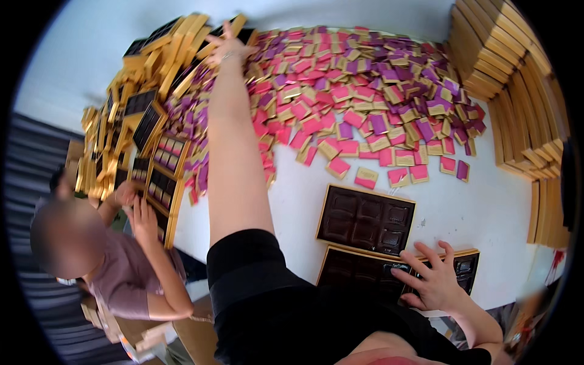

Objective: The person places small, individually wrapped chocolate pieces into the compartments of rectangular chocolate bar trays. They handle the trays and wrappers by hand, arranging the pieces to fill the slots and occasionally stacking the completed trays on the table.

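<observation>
My left arm stretches far forward, and my left hand (229,50), fingers spread, is over a heap of gold-edged boxes with dark brown inserts (193,38) at the far left. Whether it touches one I cannot tell. Close to my body, my right hand (433,278) rests with fingers apart on a gold-edged box with a dark brown moulded insert (359,272), partly hidden by my hand and body. Just beyond lies a similar box (367,219), its compartments bare. Small pink-and-gold and purple-and-gold wrapped pieces (371,125) spread across the table behind them.
Tall stacks of gold boxes (517,109) stand along the right edge of the white table (292,201). At the left, a co-worker (137,267) has both hands at boxes (163,182) holding small wrapped pieces. More boxes (103,146) pile up behind.
</observation>
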A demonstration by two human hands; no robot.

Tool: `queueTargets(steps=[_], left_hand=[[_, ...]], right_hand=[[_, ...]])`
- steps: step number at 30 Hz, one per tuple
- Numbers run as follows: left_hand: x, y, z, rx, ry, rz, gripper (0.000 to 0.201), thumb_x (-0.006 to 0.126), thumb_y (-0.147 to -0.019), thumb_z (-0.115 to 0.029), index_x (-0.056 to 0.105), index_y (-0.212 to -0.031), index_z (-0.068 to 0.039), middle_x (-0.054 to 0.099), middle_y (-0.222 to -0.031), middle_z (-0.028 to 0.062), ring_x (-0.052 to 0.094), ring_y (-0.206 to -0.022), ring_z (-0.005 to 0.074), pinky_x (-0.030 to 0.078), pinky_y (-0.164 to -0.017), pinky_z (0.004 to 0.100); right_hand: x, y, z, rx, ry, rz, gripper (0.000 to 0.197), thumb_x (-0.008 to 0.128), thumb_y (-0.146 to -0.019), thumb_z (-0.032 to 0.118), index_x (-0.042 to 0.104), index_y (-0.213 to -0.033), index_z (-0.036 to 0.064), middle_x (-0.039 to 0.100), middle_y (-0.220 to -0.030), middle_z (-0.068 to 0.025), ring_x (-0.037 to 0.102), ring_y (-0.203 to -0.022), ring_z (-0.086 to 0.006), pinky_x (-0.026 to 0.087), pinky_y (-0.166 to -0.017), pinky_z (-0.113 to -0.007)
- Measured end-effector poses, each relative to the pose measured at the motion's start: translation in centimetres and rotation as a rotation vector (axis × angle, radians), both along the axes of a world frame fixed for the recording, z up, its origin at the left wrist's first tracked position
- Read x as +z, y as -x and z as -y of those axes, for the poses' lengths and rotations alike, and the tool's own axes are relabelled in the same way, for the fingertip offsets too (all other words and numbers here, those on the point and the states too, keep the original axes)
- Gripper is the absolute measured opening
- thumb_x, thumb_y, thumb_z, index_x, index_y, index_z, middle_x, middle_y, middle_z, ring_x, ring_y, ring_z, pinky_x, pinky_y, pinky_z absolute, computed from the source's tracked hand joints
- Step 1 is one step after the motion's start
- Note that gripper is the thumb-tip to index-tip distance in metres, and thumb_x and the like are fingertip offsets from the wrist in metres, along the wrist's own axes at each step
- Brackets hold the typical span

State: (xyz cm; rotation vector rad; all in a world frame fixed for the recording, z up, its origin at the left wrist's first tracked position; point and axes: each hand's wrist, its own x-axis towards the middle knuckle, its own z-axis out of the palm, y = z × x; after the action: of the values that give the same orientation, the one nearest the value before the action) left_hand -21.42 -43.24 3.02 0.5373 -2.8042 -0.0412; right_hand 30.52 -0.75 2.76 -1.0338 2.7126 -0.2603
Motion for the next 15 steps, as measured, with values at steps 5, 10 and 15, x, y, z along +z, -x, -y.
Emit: queueTargets(steps=[5, 10, 15], left_hand=[[2.1, -0.6, 1.8, -0.061, -0.048, 0.053, 0.107, 0.084, -0.063, -0.04, 0.025, -0.152, -0.032, 0.025, -0.151, 0.0177, 0.056, -0.122, 0.0361, 0.041, -0.105, 0.0567], [3.4, 2.5, 7.0, -0.477, -0.298, -0.082, 0.095, 0.089, -0.059, -0.041, 0.048, -0.134, 0.0, 0.062, -0.116, 0.017, 0.059, -0.117, 0.0282, 0.05, -0.097, 0.0404], [11.3, -10.6, -6.1, -0.992, -0.735, 0.011, 0.072, 0.09, -0.065, -0.026, 0.05, -0.12, -0.001, 0.062, -0.112, 0.014, 0.064, -0.105, 0.0238, 0.052, -0.089, 0.0326]], right_hand=[[0.1, 0.2, 0.1, -0.007, 0.012, 0.024, 0.058, 0.071, -0.075, 0.053, 0.061, -0.129, 0.0327, 0.046, -0.148, 0.0016, 0.041, -0.133, -0.0294, 0.026, -0.102, -0.066], [0.3, 0.3, 0.0, 0.05, 0.011, 0.016, 0.059, 0.07, -0.078, 0.051, 0.058, -0.132, 0.0308, 0.044, -0.149, 0.0011, 0.04, -0.133, -0.0294, 0.026, -0.103, -0.065], [1.0, 0.0, -0.9, 0.069, 0.109, 0.07, 0.061, 0.067, -0.084, 0.048, 0.053, -0.138, 0.023, 0.042, -0.152, -0.0025, 0.034, -0.139, -0.0324, 0.024, -0.107, -0.065]])
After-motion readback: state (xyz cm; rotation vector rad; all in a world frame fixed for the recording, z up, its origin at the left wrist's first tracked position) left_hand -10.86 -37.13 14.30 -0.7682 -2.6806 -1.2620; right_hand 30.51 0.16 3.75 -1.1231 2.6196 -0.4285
